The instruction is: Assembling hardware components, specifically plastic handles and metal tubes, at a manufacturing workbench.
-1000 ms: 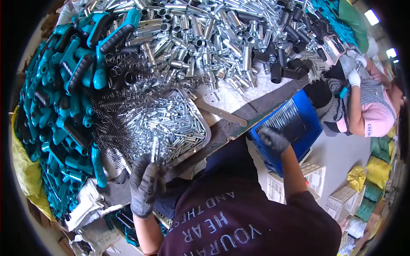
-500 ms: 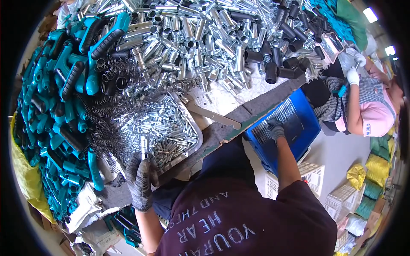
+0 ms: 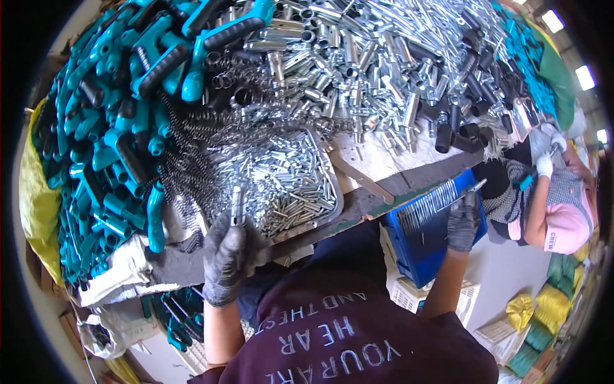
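My left hand point(image 3: 225, 259), in a grey glove, is closed around a shiny metal sleeve point(image 3: 238, 203) that stands upright at the near edge of the bench. Right behind it lies a metal tray point(image 3: 337, 192) heaped with small silvery pins. Over the right side of a blue bin point(image 3: 419, 272), my gloved right hand point(image 3: 463, 224) grips a slim silvery metal rod point(image 3: 476, 186), whose end pokes out past the fingers. Inside that bin, a row of thin metal rods point(image 3: 422, 214) lies side by side.
Teal tool housings point(image 3: 115, 147) pile up on the left beside dark coil springs point(image 3: 185, 160). Metal tubes point(image 3: 358, 70) and black sleeves point(image 3: 451, 128) cover the far bench. A flat metal bar point(image 3: 364, 182) juts over the bench edge. A co-worker point(image 3: 550, 198) sits at the right.
My right hand has lifted off the rods in the blue bin and moved right, now with a metal rod in it. My left hand still holds the sleeve; the whole view has shifted.
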`<act>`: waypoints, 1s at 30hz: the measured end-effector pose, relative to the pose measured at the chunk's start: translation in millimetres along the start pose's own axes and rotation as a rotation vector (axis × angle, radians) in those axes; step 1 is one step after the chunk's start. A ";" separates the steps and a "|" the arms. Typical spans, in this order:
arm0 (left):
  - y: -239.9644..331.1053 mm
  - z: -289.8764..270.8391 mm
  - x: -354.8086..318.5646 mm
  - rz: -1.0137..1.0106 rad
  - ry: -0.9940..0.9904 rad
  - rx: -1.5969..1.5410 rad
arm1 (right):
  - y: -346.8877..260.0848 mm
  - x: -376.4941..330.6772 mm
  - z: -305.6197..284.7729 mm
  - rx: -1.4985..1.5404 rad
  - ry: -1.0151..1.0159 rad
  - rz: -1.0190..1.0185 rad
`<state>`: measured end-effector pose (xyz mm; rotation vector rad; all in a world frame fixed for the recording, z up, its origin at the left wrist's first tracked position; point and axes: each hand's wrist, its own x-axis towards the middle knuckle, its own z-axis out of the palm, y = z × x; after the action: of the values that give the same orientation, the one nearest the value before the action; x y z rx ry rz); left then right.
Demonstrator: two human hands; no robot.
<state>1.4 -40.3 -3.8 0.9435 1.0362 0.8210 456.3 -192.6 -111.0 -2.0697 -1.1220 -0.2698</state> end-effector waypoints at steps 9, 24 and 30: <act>14.2 30.2 -5.2 0.036 -0.056 0.339 | -275.4 -20.2 53.1 1.126 -0.991 0.301; 14.4 -10.8 -20.9 0.018 0.014 0.232 | -305.1 -5.1 54.5 1.114 -1.119 0.469; 16.5 -27.7 -31.9 -0.053 0.034 0.175 | -283.4 22.8 51.4 1.005 -0.457 0.442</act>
<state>-36.3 -56.1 15.8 1.0484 1.1724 0.7132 238.0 -48.1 11.1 -1.3918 -0.7486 0.8562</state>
